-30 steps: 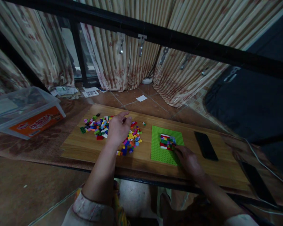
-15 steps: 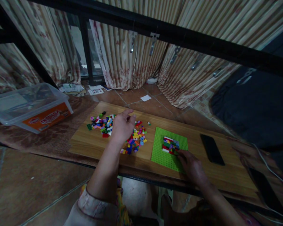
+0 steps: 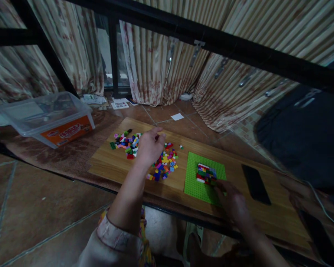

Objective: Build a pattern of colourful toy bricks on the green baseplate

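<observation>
My left hand hovers over a pile of loose toy bricks in many colours. Its fingers are loosely bent, thumb and index finger apart; a small dark red patch shows between them, too unclear to name. On a wooden board stands a bright green studded baseplate. A small block of joined toy bricks, in red, white, green and blue, sits on the plate. The fingers of my right hand close on that block's near right corner, with the fingertips partly in shadow.
A clear plastic tub with an orange label stands left of the wooden board. One black phone lies right of the baseplate, and another dark flat device lies farther right. A black rail crosses above, before striped curtains.
The whole view has shifted, so the table and both hands appear a little farther right. Both hands keep nearly the same places over the pile and at the block.
</observation>
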A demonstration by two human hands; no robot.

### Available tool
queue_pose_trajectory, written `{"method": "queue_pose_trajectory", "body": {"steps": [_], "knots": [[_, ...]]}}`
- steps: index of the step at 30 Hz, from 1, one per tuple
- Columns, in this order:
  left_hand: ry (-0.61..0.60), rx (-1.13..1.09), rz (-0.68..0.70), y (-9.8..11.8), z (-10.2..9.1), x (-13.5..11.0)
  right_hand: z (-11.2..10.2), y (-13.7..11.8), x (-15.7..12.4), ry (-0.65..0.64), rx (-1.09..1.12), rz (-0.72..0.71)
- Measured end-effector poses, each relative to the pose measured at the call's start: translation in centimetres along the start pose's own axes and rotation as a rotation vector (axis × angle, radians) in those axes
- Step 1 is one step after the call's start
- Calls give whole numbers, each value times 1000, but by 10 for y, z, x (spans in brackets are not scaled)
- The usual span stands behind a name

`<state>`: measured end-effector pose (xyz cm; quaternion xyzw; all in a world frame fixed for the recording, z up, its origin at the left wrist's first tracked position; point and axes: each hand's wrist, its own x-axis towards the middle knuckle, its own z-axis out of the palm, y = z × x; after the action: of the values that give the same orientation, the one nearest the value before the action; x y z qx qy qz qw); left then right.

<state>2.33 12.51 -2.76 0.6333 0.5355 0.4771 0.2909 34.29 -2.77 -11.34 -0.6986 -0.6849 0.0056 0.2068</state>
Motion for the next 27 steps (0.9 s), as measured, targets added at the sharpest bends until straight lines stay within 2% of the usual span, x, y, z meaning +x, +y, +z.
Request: {"method": "queue_pose_trajectory", "body": {"steps": [3,5,7,9,11,14,17,21,27], "knots": [[23,-14,2,-1,-1,2,-4,-26,1,154,-20,104],[32,-25,4,-2,-1,3,-2,-53,4,194,78,133],[39,-35,-1,-3,0,5,4,-86,9,128,235,96],[47,-42,-8,-4,0,5,14,-120,16,4,337,1],[41,-47,-10,-5,-1,5,26,-149,22,-115,386,-138],[25,-42,-8,-5,-5,4,43,-177,28,-161,371,-250],[37,-43,-19,-7,-8,4,58,-188,31,-163,306,-281],[41,-44,-30,-8,-10,4,73,-190,37,-133,263,-258],[46,-39,-3,-13,-10,4,76,-183,46,-106,235,-227]]}}
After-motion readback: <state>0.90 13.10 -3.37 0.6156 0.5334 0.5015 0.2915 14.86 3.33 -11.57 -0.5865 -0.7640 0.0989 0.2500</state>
